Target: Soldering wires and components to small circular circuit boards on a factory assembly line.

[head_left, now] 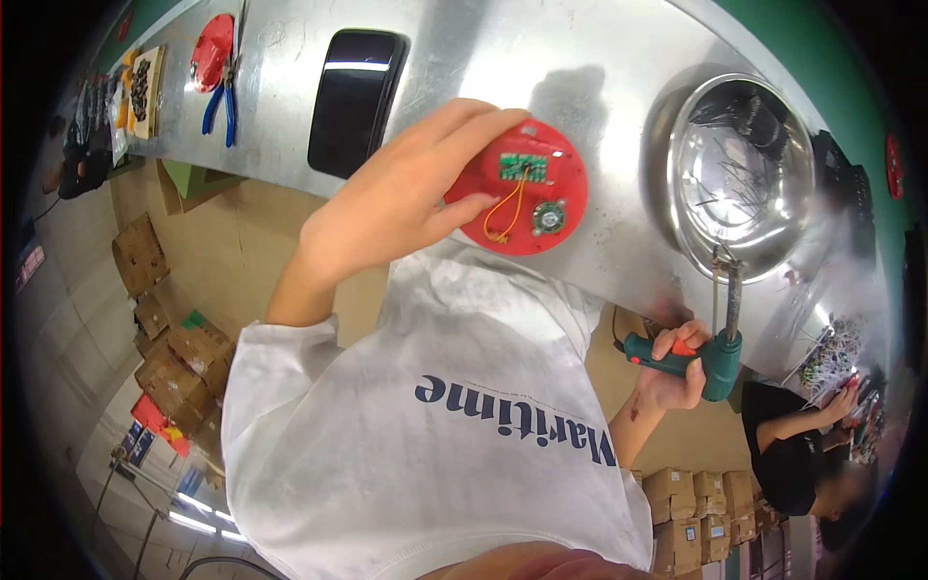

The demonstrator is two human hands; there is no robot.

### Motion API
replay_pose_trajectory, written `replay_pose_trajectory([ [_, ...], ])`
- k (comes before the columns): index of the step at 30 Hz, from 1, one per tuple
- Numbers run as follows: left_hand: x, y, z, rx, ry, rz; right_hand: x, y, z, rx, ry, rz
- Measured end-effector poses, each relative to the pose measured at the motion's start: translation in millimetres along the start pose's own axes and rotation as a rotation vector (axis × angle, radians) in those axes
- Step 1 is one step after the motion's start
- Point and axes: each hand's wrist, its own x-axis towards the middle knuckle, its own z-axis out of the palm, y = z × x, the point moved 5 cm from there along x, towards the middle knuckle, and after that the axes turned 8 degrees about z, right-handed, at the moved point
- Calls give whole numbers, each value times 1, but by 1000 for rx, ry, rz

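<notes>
My left hand (406, 179) grips the left side of a round red plastic housing (565, 174) at the table's near edge, thumb and fingers on its rim. Fixed inside the housing are a small green circuit board (523, 168) and a small round speaker (549, 217), with orange-yellow wires looping below the board. Closed around the handle of a green soldering gun (717, 365) is my right hand (674, 369), a finger by its red trigger. The gun's metal tip points up to the near rim of a steel bowl (678, 193).
Thin dark pieces lie in the bowl on the metal table (619, 116). A black phone (355, 101), blue-handled pliers (225, 104) and another red round part (214, 53) lie to the left. At the right, a co-worker (783, 445) handles small parts. Cardboard boxes (179, 367) stand on the floor.
</notes>
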Motion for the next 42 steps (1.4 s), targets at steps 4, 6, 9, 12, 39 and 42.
replay_pose_trajectory([
  [4, 26, -7, -1, 269, -295, 119, -1, 7, 5, 49, -2, 48],
  [6, 41, -3, -18, 255, -212, 127, -4, 3, 14, 53, -2, 9],
  [9, 79, -24, -56, 306, 267, 46, 0, 12, 20, 115, 22, 20],
  [12, 101, -7, -56, 432, 401, 218, -1, 9, 26, 159, 63, 5],
  [39, -29, -1, 32, 20, 441, 420, -1, 23, 23, 265, 172, 124],
  [42, -27, -1, 32, -35, 399, 387, -10, 14, 25, 246, 181, 71],
])
